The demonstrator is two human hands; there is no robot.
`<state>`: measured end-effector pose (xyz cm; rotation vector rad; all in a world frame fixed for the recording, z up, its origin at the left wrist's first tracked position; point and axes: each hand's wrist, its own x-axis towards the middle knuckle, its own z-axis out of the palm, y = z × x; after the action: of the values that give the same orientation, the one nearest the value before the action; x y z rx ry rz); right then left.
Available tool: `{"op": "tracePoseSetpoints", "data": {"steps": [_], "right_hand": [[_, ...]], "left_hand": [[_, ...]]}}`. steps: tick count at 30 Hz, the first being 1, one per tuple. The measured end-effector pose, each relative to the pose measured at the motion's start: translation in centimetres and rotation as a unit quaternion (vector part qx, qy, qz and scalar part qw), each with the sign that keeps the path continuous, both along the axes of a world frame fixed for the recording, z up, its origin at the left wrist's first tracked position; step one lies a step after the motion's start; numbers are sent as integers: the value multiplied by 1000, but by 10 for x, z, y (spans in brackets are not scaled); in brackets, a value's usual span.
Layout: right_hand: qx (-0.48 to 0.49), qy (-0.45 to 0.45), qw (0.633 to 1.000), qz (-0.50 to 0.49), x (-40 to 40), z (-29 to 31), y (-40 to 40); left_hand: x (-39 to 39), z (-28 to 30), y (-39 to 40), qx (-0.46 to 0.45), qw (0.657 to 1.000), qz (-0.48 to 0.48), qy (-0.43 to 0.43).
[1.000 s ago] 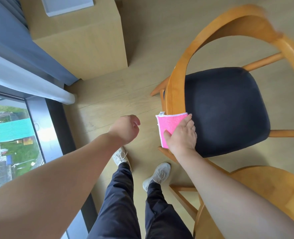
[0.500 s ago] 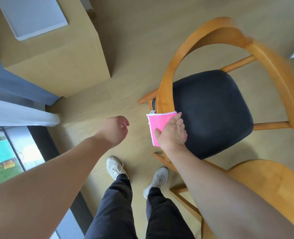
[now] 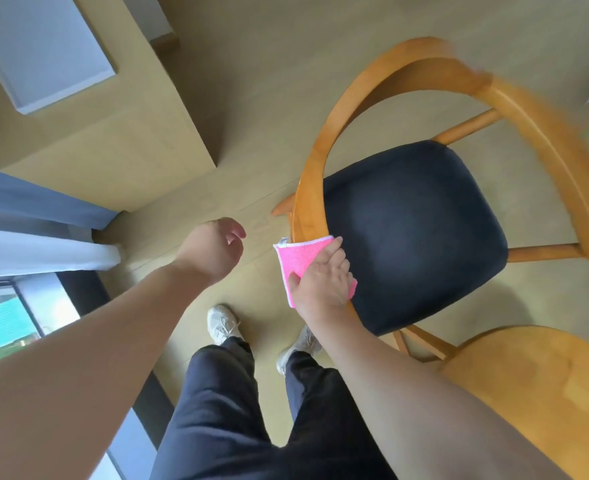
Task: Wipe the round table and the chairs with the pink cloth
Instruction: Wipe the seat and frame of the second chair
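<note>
A wooden chair [image 3: 324, 140] with a curved backrest and a black padded seat [image 3: 410, 230] stands in front of me. My right hand [image 3: 324, 278] presses the folded pink cloth [image 3: 295, 258] flat against the near end of the chair's curved arm, fingers spread over it. My left hand [image 3: 213, 247] hovers to the left over the floor, loosely curled and holding nothing. The rim of the round wooden table [image 3: 535, 386] shows at the lower right, beside my right forearm.
A light wooden cabinet [image 3: 89, 133] with a white panel on top stands at the upper left. Grey and white curtains [image 3: 37, 230] and a window [image 3: 2, 323] run along the left. My legs and white shoes [image 3: 222, 323] are on the wood floor below.
The view has shifted, so the chair sits further right and lower in the frame. My right hand has slid the cloth slightly along the chair arm. My left hand stays hovering.
</note>
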<state>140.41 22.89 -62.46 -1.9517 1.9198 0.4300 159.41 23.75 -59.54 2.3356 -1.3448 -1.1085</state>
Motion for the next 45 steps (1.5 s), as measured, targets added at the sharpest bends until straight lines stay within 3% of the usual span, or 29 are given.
{"op": "tracePoseSetpoints", "data": {"steps": [11,22,26,30,32,34,36,38,40,43,45], "right_hand": [[-10,29,998,-46,35,-6,-52],[-12,13,987,-159,92,-5,-153],[-26,-39,976,-213,96,-6,-193],[21,-123,974,-188,84,6,-198],[46,-147,976,-151,66,19,-198],[6,-151,985,-80,42,37,-200],[-62,-152,982,90,19,52,-203],[-75,-141,933,323,3,62,-213],[-51,-109,849,515,-4,64,-226],[-22,-39,745,665,4,56,-237],[-17,6,721,693,12,44,-242]], "left_hand": [[28,2,-75,21,997,-74,-1],[69,3,-131,38,991,-125,29],[79,1,-152,36,990,-131,29],[80,-1,-169,47,989,-141,21],[74,-1,-172,49,988,-141,26],[67,1,-174,44,990,-130,33],[60,2,-176,36,992,-114,37],[54,2,-175,27,995,-93,36],[47,0,-171,15,997,-67,36],[32,-2,-158,13,998,-42,33],[21,-4,-155,11,999,-46,24]]}}
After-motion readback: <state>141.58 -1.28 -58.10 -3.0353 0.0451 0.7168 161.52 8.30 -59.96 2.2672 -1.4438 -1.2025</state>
